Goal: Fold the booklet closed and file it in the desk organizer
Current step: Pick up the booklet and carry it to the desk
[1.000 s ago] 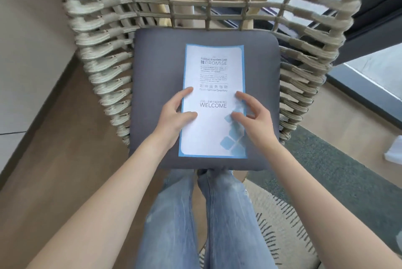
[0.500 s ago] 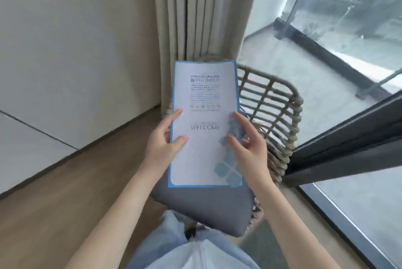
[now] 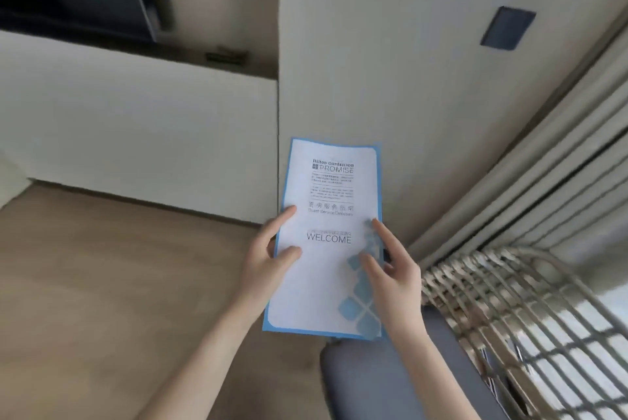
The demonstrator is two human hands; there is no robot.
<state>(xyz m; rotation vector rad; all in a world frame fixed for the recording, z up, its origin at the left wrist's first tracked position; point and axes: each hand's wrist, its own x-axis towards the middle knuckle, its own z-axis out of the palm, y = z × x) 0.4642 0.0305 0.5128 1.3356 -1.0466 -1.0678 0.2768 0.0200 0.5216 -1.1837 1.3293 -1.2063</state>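
Head view: booklet (image 3: 328, 243) folded shut, cover up, held in air over floor (image 3: 102, 283), clear of chair (image 3: 509, 317). Left hand (image 3: 268, 260) grips left edge, thumb on cover; right hand (image 3: 390, 270) grips right edge, fingers laid on cover. Folding judged done; carrying step in hand. Desk organizer not in sight, so next move calls for turning to find it, then sliding booklet in edge first. Open floor to left; wall (image 3: 424, 97) close ahead, curtain (image 3: 543, 148) and chair crowd right side
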